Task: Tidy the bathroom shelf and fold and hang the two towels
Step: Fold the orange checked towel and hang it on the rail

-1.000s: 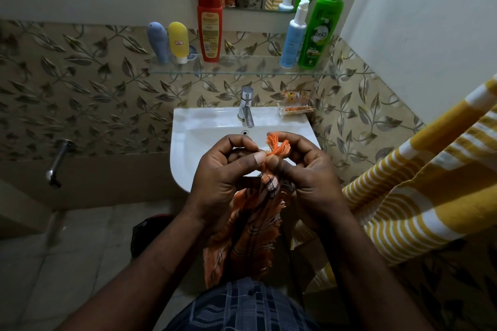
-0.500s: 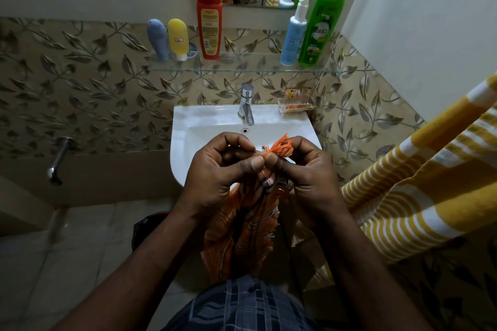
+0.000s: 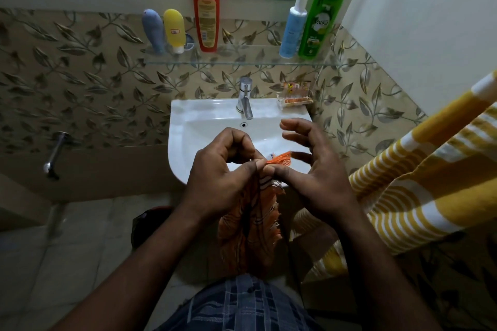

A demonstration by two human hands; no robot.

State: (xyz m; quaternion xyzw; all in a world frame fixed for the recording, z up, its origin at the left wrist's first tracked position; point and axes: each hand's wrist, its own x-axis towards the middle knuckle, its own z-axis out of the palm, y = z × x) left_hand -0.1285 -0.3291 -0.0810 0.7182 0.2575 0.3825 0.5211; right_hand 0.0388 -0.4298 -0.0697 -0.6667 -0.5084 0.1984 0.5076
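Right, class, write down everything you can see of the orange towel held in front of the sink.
The orange towel looks like thin woven cloth, orange with dark curved lines and frayed threads along its right edge. It hangs bunched and unfolded from the hands down to the person's waist, in front of the white sink. The left hand pinches its top, where a tuft of fringe sticks out to the right. The right hand touches it with the thumb, fingers spread.

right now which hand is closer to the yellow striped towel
Right. The right hand is beside the yellow striped towel, just left of it. The left hand is farther left, beyond the orange towel whose fringe it pinches.
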